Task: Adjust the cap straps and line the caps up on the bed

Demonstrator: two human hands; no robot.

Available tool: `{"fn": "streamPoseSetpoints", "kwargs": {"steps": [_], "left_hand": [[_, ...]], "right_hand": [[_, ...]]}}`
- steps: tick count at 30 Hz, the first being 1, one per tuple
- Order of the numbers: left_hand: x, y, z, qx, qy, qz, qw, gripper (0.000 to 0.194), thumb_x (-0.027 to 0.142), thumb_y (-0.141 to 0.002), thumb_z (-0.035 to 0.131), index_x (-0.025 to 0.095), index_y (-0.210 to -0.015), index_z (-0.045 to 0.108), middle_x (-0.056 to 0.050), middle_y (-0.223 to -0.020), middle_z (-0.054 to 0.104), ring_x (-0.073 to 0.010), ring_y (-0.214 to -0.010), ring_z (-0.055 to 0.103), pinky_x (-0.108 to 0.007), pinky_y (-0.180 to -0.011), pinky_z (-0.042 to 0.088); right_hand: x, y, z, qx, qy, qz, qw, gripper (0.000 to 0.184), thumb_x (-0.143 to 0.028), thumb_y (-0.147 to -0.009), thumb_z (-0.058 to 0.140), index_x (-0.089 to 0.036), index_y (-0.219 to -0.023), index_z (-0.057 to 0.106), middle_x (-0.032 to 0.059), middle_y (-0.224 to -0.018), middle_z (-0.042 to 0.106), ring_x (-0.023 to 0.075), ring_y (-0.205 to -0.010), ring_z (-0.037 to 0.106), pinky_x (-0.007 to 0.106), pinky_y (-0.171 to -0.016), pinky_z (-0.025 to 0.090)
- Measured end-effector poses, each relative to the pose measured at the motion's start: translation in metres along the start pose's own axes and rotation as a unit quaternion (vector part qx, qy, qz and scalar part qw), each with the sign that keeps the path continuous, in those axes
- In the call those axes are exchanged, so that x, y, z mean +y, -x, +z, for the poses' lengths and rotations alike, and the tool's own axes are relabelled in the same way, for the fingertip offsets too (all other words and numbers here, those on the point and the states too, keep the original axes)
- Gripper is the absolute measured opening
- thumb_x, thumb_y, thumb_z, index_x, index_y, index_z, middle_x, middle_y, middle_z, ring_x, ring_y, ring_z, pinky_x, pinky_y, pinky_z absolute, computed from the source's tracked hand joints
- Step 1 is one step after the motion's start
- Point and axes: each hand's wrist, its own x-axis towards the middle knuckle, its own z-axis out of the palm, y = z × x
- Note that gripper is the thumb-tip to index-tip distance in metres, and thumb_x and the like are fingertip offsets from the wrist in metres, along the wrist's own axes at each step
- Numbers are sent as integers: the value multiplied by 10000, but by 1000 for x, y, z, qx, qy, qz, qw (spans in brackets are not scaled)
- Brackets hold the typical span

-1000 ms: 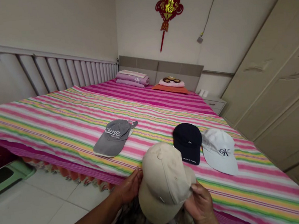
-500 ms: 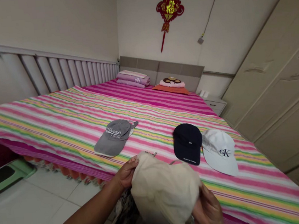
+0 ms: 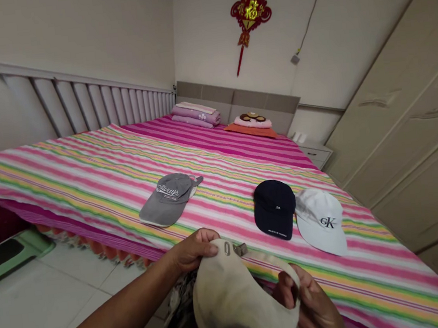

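A cream baseball cap [image 3: 233, 298] is held low in front of me, its back strap and metal buckle facing up and away. My left hand [image 3: 196, 249] pinches the cap's edge beside the small metal eyelet. Around the strap end and rim on the other side, my right hand [image 3: 309, 300] has its fingers closed. Past them on the bed lie a grey cap [image 3: 170, 200] with white lettering, a dark navy cap [image 3: 274, 210] and a white cap [image 3: 322, 221] with black letters. The navy and white caps touch.
The bed has a striped sheet [image 3: 97, 166] and a grey headboard [image 3: 252, 103]. Folded purple bedding [image 3: 195, 115] and a pink folded item [image 3: 253, 123] lie at its head. A green stool [image 3: 35, 245] stands at the left, a radiator [image 3: 91, 102] along the wall, a wardrobe [image 3: 407, 128] at the right.
The cream cap has been turned and lowered a little, so its strap, buckle and back opening now show. My right hand has shifted its grip to the strap end. The other caps lie unmoved.
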Motion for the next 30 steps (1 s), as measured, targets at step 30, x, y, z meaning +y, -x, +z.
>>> {"fn": "streamPoseSetpoints", "kwargs": {"steps": [30], "left_hand": [[26,-5,43,-60,-130,-62,988,262,259,-524,776,94,-694,664,-15,-581,615,-68,-477,518,-176,-471,388]], "right_hand": [[-28,10,47,19,20,-49,998,170,-358,-754,619,-196,-735,571,-64,-444,425,27,-343,304,155,-379,245]]}}
